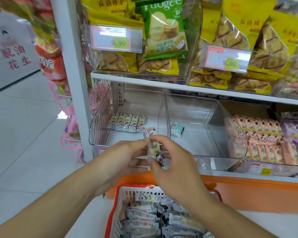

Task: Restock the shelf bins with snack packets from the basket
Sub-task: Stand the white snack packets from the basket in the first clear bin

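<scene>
A small snack packet (153, 146) with a cartoon figure is held up between both hands, in front of the left clear shelf bin (100, 121). My left hand (126, 160) pinches its left side and my right hand (172, 162) grips it from the right. Inside that bin a row of several matching packets (127, 122) lies near the back. The middle clear bin (213, 117) holds one green-white packet (177, 128). Below my arms stands the orange-and-white basket (126, 191), full of grey-white snack packets (144, 219).
A right-hand bin holds pink packets (260, 140) and purple ones (296, 134). The upper shelf carries bins of yellow waffle bags (234, 36) and a green bag (163, 28) with price tags. The white shelf post (70, 66) stands left; an orange base ledge (248, 191) runs below.
</scene>
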Action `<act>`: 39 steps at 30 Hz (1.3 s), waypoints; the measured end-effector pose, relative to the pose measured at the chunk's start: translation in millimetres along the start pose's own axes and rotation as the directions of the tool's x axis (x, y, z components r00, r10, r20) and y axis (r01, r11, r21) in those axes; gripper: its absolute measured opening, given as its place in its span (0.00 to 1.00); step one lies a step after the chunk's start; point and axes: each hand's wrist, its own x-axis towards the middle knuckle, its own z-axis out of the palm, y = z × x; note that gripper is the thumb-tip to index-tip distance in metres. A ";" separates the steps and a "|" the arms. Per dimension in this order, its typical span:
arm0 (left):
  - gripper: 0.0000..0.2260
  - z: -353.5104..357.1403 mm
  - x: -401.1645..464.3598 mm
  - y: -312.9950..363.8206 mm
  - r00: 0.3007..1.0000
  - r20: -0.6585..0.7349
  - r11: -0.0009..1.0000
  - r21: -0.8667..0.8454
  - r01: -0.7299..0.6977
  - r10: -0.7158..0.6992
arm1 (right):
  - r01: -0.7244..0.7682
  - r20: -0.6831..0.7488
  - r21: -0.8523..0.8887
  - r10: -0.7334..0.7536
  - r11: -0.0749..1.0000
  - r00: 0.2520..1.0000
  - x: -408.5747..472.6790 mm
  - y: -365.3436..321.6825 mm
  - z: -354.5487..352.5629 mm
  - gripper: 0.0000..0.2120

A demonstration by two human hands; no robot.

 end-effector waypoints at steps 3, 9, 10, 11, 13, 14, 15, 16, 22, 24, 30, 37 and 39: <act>0.12 -22.6 13.8 4.1 0.957 -0.238 0.961 0.256 -0.105 0.168 | -0.102 -0.053 0.117 0.109 0.988 0.993 32.1 -7.0 13.7 0.19; 0.22 -72.4 15.7 -4.4 0.929 -0.176 0.544 0.838 -0.033 0.326 | -0.408 -0.066 0.282 0.442 0.868 0.895 135.5 14.5 66.5 0.20; 0.23 -79.0 19.0 -10.2 0.934 -0.173 0.520 0.854 -0.016 0.313 | -0.462 -0.059 0.280 0.495 0.842 0.867 149.4 19.8 72.7 0.21; 0.24 -82.5 20.9 -14.0 0.938 -0.163 0.505 0.863 -0.014 0.306 | -0.503 -0.055 0.254 0.532 0.826 0.845 160.5 24.1 77.3 0.23; 0.23 -84.2 22.3 -17.6 0.939 -0.125 0.476 0.878 -0.046 0.320 | -0.530 -0.075 0.154 0.545 0.834 0.835 176.9 32.3 82.5 0.25; 0.22 -84.4 23.7 -19.0 0.936 -0.105 0.469 0.880 -0.069 0.336 | -0.534 -0.098 0.101 0.543 0.839 0.834 183.4 36.0 84.1 0.26; 0.22 -84.6 24.5 -19.2 0.935 -0.099 0.476 0.876 -0.080 0.341 | -0.542 -0.117 0.064 0.546 0.838 0.830 189.0 40.4 86.8 0.26; 0.22 -85.0 26.2 -19.8 0.933 -0.094 0.481 0.872 -0.091 0.348 | -0.552 -0.122 0.048 0.553 0.833 0.824 194.1 45.9 90.0 0.26; 0.23 -83.1 28.3 -21.1 0.921 -0.090 0.493 0.862 -0.119 0.379 | -0.578 -0.053 0.149 0.590 0.802 0.805 211.0 69.5 103.2 0.28; 0.23 -83.9 29.1 -22.2 0.916 -0.098 0.493 0.862 -0.117 0.389 | -0.573 -0.018 0.196 0.588 0.795 0.809 214.4 73.0 104.0 0.33; 0.23 -81.5 29.4 -22.3 0.913 -0.087 0.467 0.876 -0.121 0.399 | -0.568 0.036 0.156 0.570 0.808 0.821 221.3 79.3 110.0 0.37; 0.22 -83.0 31.1 -23.9 0.916 -0.061 0.425 0.897 -0.124 0.397 | -0.562 0.055 0.120 0.560 0.818 0.827 221.9 78.5 109.5 0.39; 0.20 -83.6 31.6 -24.4 0.918 -0.053 0.417 0.900 -0.126 0.393 | -0.545 0.051 0.112 0.543 0.831 0.838 218.1 74.5 107.1 0.36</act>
